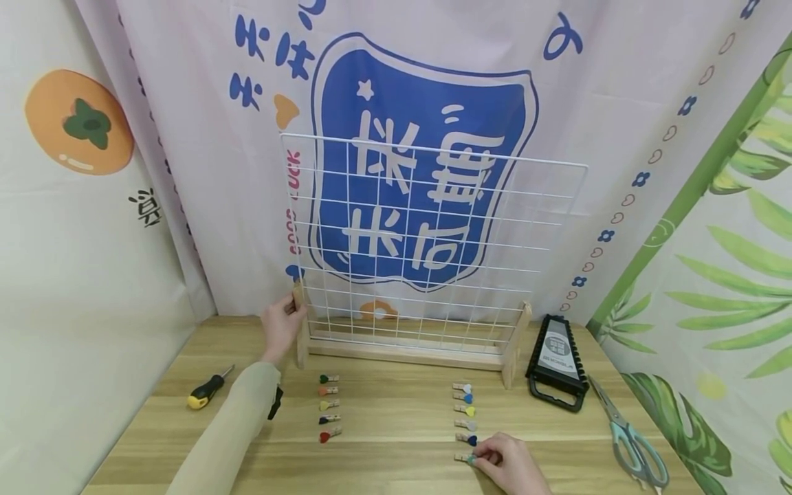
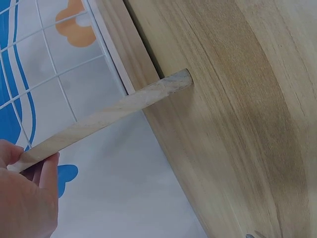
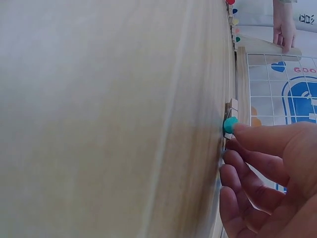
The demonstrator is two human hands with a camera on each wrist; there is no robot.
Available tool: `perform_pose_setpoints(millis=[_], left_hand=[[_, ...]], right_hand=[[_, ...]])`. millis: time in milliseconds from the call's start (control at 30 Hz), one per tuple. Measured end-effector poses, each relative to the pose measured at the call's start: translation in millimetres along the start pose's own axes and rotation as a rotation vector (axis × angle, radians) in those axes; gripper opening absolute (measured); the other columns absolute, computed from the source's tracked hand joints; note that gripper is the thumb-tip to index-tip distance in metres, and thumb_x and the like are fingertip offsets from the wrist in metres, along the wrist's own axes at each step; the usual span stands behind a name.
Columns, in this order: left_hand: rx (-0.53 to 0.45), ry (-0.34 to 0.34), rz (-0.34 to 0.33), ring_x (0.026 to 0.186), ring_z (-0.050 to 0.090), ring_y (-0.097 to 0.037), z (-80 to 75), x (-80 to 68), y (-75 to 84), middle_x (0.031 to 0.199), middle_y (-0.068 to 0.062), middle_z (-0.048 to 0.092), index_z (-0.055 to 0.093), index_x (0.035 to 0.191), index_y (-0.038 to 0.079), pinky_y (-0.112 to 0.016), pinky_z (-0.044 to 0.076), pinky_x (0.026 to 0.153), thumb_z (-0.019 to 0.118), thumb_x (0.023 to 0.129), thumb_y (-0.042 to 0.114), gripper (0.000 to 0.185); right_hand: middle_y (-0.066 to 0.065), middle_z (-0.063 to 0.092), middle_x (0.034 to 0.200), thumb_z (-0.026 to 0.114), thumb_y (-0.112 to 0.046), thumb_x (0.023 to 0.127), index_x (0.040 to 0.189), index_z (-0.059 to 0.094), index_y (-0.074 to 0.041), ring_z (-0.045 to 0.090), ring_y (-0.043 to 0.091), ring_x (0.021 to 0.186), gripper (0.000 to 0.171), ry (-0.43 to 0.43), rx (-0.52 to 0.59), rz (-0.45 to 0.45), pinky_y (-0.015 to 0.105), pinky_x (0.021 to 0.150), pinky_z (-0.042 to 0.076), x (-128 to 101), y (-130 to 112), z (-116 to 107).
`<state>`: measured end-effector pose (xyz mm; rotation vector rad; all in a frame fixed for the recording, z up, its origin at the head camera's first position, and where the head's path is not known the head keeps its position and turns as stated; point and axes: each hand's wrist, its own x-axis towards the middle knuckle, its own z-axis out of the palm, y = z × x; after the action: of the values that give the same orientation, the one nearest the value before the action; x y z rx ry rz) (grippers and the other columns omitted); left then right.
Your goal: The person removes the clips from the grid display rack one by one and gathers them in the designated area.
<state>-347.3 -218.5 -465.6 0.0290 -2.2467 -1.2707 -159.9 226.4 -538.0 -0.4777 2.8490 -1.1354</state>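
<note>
A white wire grid panel [image 1: 433, 227] stands in a wooden base [image 1: 405, 354] at the back of the table. My left hand [image 1: 292, 311] grips the base's left wooden post [image 1: 301, 330]; the left wrist view shows my left hand [image 2: 29, 163] wrapped round the end of that post [image 2: 104, 116]. Two columns of small wooden clips with coloured hearts lie in front, a left column [image 1: 329, 407] and a right column [image 1: 464, 412]. My right hand [image 1: 478, 459] pinches the nearest right clip, the teal-heart one [image 1: 465, 457]. In the right wrist view a fingertip [image 3: 247, 133] touches its teal heart [image 3: 230, 124].
A yellow-and-black screwdriver [image 1: 209, 389] lies at the left of the wooden table [image 1: 396, 440]. At the right lie a black tool holder [image 1: 557, 361] and scissors [image 1: 631, 433]. Printed cloth hangs behind the grid and along both sides.
</note>
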Motion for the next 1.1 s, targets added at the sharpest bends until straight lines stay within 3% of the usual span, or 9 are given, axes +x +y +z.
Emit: perform_pose_setpoints(millis=[133, 333, 700, 833, 967, 1100], left_hand=[[0.004, -0.012, -0.01, 0.093, 0.073, -0.039, -0.2, -0.8, -0.5, 0.1, -0.028, 0.073, 0.07, 0.096, -0.008, -0.012, 0.051, 0.068, 0.06, 0.09, 0.0, 0.014], [0.019, -0.013, -0.013, 0.093, 0.073, -0.04, -0.6, -2.6, -0.8, 0.101, -0.029, 0.073, 0.07, 0.098, -0.008, -0.022, 0.058, 0.07, 0.06, 0.09, 0.0, 0.015], [0.034, -0.045, -0.022, 0.085, 0.072, -0.035, -1.2, -1.1, 1.7, 0.098, -0.027, 0.074, 0.07, 0.096, -0.006, -0.013, 0.049, 0.061, 0.06, 0.092, 0.005, 0.015], [0.028, -0.062, -0.034, 0.091, 0.073, -0.038, -2.7, 0.3, 4.8, 0.103, -0.029, 0.073, 0.07, 0.103, -0.008, -0.027, 0.06, 0.069, 0.059, 0.093, 0.004, 0.019], [0.028, -0.068, -0.036, 0.095, 0.072, -0.041, -3.8, 0.9, 6.4, 0.106, -0.03, 0.072, 0.069, 0.106, -0.009, -0.038, 0.061, 0.076, 0.057, 0.094, 0.004, 0.022], [0.024, -0.063, -0.03, 0.093, 0.072, -0.041, -4.4, 0.9, 6.1, 0.104, -0.03, 0.072, 0.069, 0.105, -0.01, -0.03, 0.06, 0.071, 0.057, 0.094, 0.004, 0.021]], right_hand=[[-0.006, 0.068, 0.077, 0.079, -0.018, 0.083, 0.085, 0.076, -0.014, 0.052, -0.008, 0.064, 0.006, 0.002, -0.005, -0.013, 0.016, 0.056, 0.046, -0.4, 0.9, 0.9], [-0.006, 0.067, 0.077, 0.078, -0.018, 0.083, 0.086, 0.075, -0.013, 0.052, -0.008, 0.064, 0.006, -0.001, -0.007, -0.013, 0.016, 0.056, 0.046, -1.2, 2.5, 2.8], [-0.005, 0.068, 0.077, 0.078, -0.019, 0.083, 0.086, 0.076, -0.014, 0.052, -0.007, 0.063, 0.007, -0.01, 0.006, 0.012, 0.017, 0.055, 0.046, -0.1, 1.1, 0.8], [-0.004, 0.068, 0.077, 0.078, -0.019, 0.083, 0.086, 0.076, -0.013, 0.052, -0.007, 0.063, 0.006, -0.009, 0.011, 0.014, 0.017, 0.056, 0.046, 0.4, -0.2, 0.1], [-0.005, 0.068, 0.077, 0.078, -0.019, 0.083, 0.085, 0.075, -0.014, 0.052, -0.007, 0.064, 0.006, -0.004, 0.009, 0.01, 0.017, 0.056, 0.046, 0.1, -1.3, 0.6], [-0.005, 0.067, 0.077, 0.078, -0.018, 0.083, 0.085, 0.076, -0.013, 0.052, -0.007, 0.063, 0.006, 0.005, 0.004, 0.002, 0.017, 0.055, 0.046, -0.6, -2.1, 1.3]])
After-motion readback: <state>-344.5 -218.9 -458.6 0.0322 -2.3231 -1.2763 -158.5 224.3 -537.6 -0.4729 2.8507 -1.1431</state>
